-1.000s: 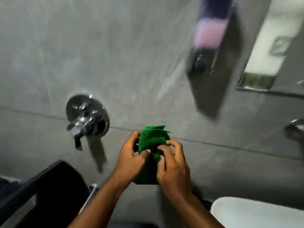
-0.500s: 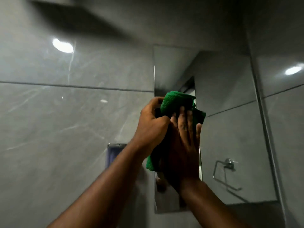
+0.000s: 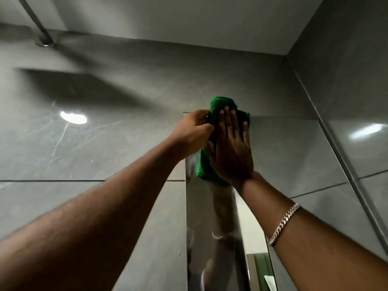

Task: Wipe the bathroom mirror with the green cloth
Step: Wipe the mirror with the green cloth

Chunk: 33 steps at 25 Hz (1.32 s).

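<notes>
The bathroom mirror [image 3: 294, 156] is set in the grey tiled wall ahead, and its top-left corner sits near my hands. A folded green cloth [image 3: 218, 106] lies against that corner, with its upper end over the mirror's top edge. My right hand [image 3: 233, 148] is flat on the cloth, fingers together and pointing up, pressing it to the glass. My left hand [image 3: 193, 133] pinches the cloth's left edge. Most of the cloth is hidden behind my right hand. My arms are reflected in the lower mirror.
Grey glossy tiles [image 3: 84, 148] fill the wall to the left. A metal pipe [image 3: 35, 22] runs up to the ceiling at the top left. A side wall [image 3: 357, 91] closes in on the right. A chain bracelet [image 3: 283, 223] is on my right wrist.
The view has swung up from the tap area to the mirror's top. Both hands have carried the cloth up to the mirror's top-left corner, and my right hand has flattened on it.
</notes>
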{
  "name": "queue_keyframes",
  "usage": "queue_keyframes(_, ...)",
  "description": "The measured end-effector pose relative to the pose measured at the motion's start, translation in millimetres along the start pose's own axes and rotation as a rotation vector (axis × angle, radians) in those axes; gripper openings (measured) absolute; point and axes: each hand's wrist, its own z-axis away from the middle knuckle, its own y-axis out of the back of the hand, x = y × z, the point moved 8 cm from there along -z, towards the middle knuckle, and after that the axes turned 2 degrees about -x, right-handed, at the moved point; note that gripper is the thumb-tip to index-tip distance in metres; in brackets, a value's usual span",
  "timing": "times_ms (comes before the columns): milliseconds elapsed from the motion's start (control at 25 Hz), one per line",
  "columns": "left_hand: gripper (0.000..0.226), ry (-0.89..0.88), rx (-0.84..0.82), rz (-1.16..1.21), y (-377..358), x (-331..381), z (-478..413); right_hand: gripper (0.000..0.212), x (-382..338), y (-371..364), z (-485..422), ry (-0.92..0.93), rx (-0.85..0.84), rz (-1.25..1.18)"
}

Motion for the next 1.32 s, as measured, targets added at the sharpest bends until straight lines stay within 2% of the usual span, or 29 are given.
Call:
queue_keyframes(80,0.053,-0.083,0.144,-0.383,25.0,-14.4,-6.9,0.072,10.6,-30.8,-19.8,0.007,-0.194,0.001)
queue_keyframes(160,0.056,-0.125,0.240,-0.743,48.0,-38.4,-5.3,0.072,20.0,-52.8,-29.1,0.022,-0.291,-0.008)
queue_keyframes(280,0.069,-0.035,0.145,-1.111,56.3,-83.4,-1.3,0.080,33.8,-51.2,-37.9,0.061,-0.268,-0.051)
queue_keyframes(360,0.077,-0.008,0.151,-1.229,56.7,-100.1,-3.3,0.088,33.4,-51.7,-52.7,0.042,-0.300,-0.038)
queue_keyframes(480,0.085,-0.035,0.206,-1.247,57.4,-103.5,-8.0,0.081,6.5,-57.6,-63.4,0.061,-0.316,-0.064)
queue_keyframes(640,0.085,-0.049,0.209,-1.265,61.5,-104.5,-8.4,0.070,-6.4,-56.9,-30.9,0.313,-0.251,-0.068)
queue_keyframes(800,0.084,-0.073,0.219,-1.251,57.3,-99.0,-4.1,0.068,20.9,-52.9,-56.5,0.152,-0.282,-0.095)
queue_keyframes(880,0.082,-0.094,0.272,-1.188,60.9,-95.5,-1.2,0.069,3.1,-57.3,-63.0,0.158,-0.301,-0.110)
queue_keyframes(1040,0.079,-0.091,0.322,-1.154,68.0,-99.4,20.5,0.068,-13.4,-58.3,-15.9,0.475,-0.270,-0.107)
queue_keyframes(1080,0.079,-0.097,0.309,-1.168,68.1,-100.9,29.1,0.068,-6.5,-54.8,-12.1,0.475,-0.252,-0.111)
queue_keyframes(1240,0.080,-0.100,0.254,-1.205,60.5,-108.4,47.8,0.071,2.9,-53.5,-40.3,0.223,-0.309,-0.106)
queue_keyframes(1320,0.081,-0.085,0.252,-1.212,61.8,-111.2,53.4,0.072,-19.9,-56.4,-28.4,0.302,-0.317,-0.093)
